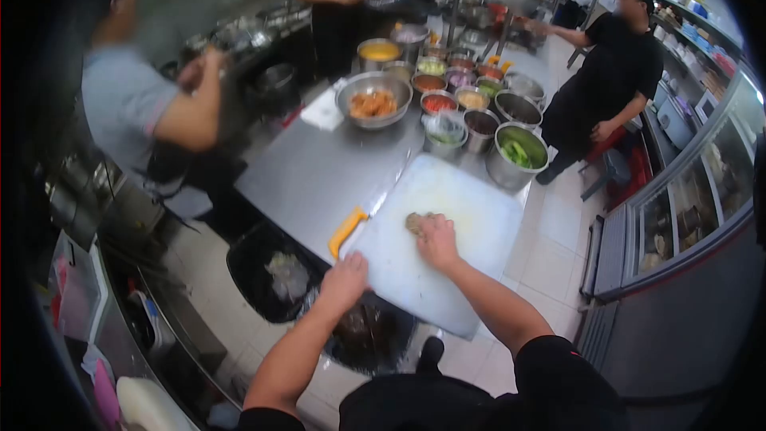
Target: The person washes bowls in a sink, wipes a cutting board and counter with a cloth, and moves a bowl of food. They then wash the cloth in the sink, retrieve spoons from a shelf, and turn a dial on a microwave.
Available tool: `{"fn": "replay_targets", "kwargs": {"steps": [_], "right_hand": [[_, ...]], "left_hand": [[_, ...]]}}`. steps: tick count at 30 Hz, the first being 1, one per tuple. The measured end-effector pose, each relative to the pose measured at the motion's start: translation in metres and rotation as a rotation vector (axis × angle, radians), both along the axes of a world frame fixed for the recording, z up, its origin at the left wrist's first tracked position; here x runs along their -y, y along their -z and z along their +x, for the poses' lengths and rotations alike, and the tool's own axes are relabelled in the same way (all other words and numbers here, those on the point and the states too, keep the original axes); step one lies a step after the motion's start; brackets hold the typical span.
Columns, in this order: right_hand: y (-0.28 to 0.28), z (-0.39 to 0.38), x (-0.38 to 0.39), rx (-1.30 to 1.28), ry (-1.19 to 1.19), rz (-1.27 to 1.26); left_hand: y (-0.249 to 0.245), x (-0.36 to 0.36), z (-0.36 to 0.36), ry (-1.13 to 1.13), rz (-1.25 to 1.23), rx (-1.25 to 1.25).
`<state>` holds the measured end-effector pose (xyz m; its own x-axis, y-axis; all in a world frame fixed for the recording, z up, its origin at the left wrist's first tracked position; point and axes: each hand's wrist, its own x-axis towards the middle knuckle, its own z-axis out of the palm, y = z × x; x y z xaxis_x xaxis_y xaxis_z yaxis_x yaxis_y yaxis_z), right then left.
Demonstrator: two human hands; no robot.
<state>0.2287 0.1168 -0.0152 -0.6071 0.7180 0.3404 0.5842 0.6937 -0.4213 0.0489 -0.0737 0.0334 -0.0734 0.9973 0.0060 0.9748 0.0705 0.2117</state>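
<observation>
A white cutting board (471,271) lies on the front of the steel table, with wet-looking smears and small dark specks on it. My right hand (438,241) is closed over a crumpled grey-brown wad (415,223) that looks like a cloth or scouring pad, pressed on the board. At the board's left corner rests my left hand (345,281), its fingers curled at the edge; the fingertips are hard to make out. Just beyond it lies a knife with a yellow handle (346,231), its blade pointing away along the board's left side.
Behind the board stand a steel bowl (341,101) of orange-brown food, a pot of green vegetables (519,148) and several ingredient tins. Black-lined bins (247,271) sit below the left edge. Co-workers (136,96) stand left, behind and right. A glass-fronted fridge (694,199) is at right.
</observation>
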Motion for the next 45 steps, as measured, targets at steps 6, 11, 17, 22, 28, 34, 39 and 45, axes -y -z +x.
{"fn": "replay_targets", "kwargs": {"steps": [6,11,17,22,28,34,39,45], "right_hand": [[-0.023,-0.013,0.14,0.014,-0.331,-0.235],[-0.049,-0.016,0.085,-0.081,-0.214,-0.424],[-0.061,-0.052,-0.037,-0.003,0.168,-0.127],[-0.005,-0.073,-0.016,0.077,0.059,0.01],[-0.025,-0.038,0.114,0.07,-0.343,-0.068],[-0.044,0.028,0.093,0.005,-0.308,-0.315],[-0.069,0.083,0.035,0.247,0.249,-0.155],[-0.046,0.054,0.114,0.184,-0.005,-0.155]], "left_hand": [[0.001,0.018,-0.012,0.038,0.156,0.233],[0.004,0.044,-0.014,-0.054,0.153,0.235],[0.031,0.045,0.004,-0.022,0.138,0.09],[0.033,0.052,0.012,-0.106,0.055,0.032],[0.046,0.054,0.003,-0.077,0.088,0.181],[0.012,0.073,0.01,-0.131,-0.071,0.17],[0.017,0.054,0.029,-0.071,-0.047,0.115],[0.026,0.047,0.027,-0.091,-0.006,0.118]]}}
